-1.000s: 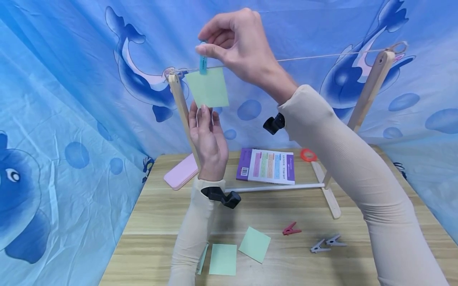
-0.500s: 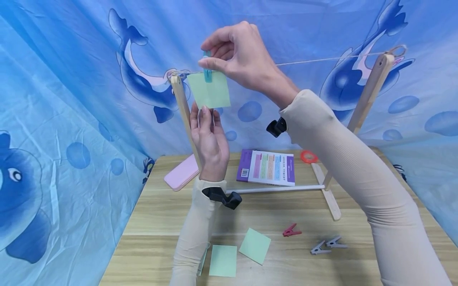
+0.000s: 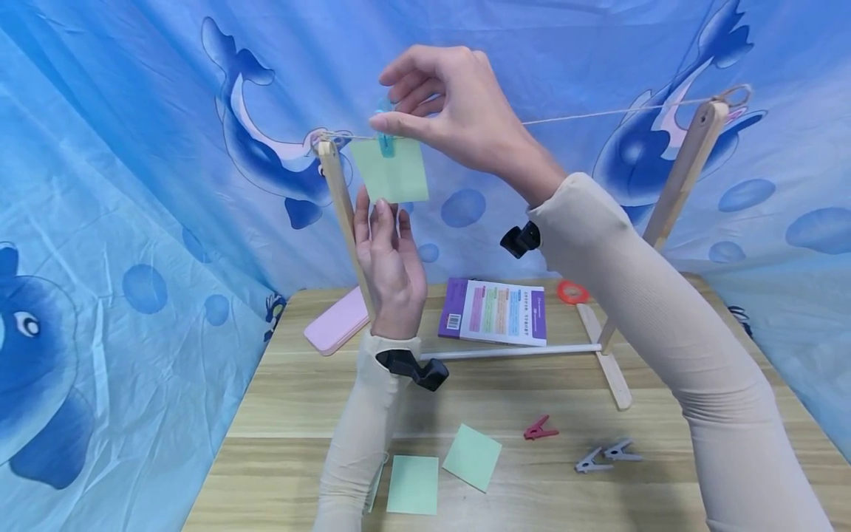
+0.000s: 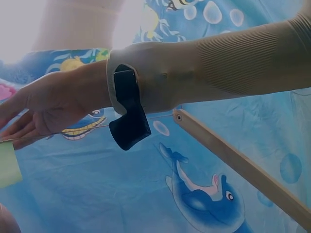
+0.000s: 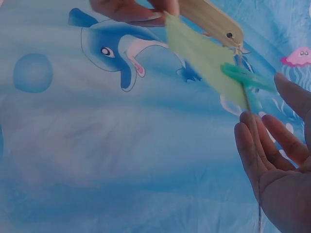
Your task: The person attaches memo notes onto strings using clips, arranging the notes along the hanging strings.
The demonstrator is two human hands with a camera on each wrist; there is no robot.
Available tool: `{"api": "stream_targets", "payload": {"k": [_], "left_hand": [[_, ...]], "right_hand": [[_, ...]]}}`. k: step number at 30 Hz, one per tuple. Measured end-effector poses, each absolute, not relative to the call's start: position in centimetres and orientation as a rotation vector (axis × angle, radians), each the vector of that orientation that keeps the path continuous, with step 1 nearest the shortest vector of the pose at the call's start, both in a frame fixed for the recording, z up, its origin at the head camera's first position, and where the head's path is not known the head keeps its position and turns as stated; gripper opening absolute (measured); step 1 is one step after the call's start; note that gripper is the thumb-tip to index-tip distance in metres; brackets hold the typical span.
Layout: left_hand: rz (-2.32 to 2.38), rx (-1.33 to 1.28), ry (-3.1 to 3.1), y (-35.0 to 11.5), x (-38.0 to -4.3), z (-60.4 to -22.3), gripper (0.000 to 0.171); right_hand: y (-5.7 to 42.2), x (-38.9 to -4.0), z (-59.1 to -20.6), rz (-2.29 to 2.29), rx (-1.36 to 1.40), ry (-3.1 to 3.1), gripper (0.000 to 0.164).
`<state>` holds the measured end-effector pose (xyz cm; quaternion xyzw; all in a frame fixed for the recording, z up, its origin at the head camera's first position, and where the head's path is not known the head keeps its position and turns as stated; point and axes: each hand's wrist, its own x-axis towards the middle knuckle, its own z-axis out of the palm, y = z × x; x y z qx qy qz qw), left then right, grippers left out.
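Observation:
A pale green sticky note (image 3: 392,174) is at the line (image 3: 585,116) near the left post, with a teal clothespin (image 3: 387,144) clamped on its top edge. My left hand (image 3: 392,273) pinches the note's lower edge between thumb and fingers. At the clothespin is my right hand (image 3: 465,111); its thumb lies by the handle while the other fingers stand apart from it, loosely bent. In the right wrist view the clothespin (image 5: 248,77) sits across note and string, close to the right thumb tip (image 5: 289,92). Only a corner of the note (image 4: 8,165) shows in the left wrist view.
Wooden posts (image 3: 688,174) hold the line, joined low by a white rod (image 3: 518,352). Behind lie a pink case (image 3: 337,321), a purple book (image 3: 495,312) and red tape (image 3: 572,291). Nearer are green notes (image 3: 414,484), a red clothespin (image 3: 541,428) and grey clothespins (image 3: 594,461).
The right hand's fingers have spread away from the clothespin handle. Clothespin and note sit slightly lower in view than a second ago. The left hand keeps its pinch on the note.

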<state>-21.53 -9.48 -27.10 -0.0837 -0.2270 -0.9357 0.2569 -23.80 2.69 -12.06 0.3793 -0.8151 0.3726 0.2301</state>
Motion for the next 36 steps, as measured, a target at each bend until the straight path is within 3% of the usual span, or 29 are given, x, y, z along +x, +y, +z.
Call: {"api": "stream_targets", "payload": {"k": [18,27,36], "left_hand": [[-2.520,-0.249,-0.752,-9.1,-21.3,-29.0,0.028],[-2.516,-0.230,-0.860,-9.0,-20.7,-30.8,0.041],[-2.546,-0.205,-1.010,-9.0,-19.9,-33.4,0.041]], "right_hand": [[7.5,-20.9,-13.7,1.143,0.994,-2.105,0.033],[10.2,-19.2,-16.2,1.112,0.954,-2.138,0.029],[12.6,-18.1,-19.5,1.044,0.933,-2.180,0.029]]}}
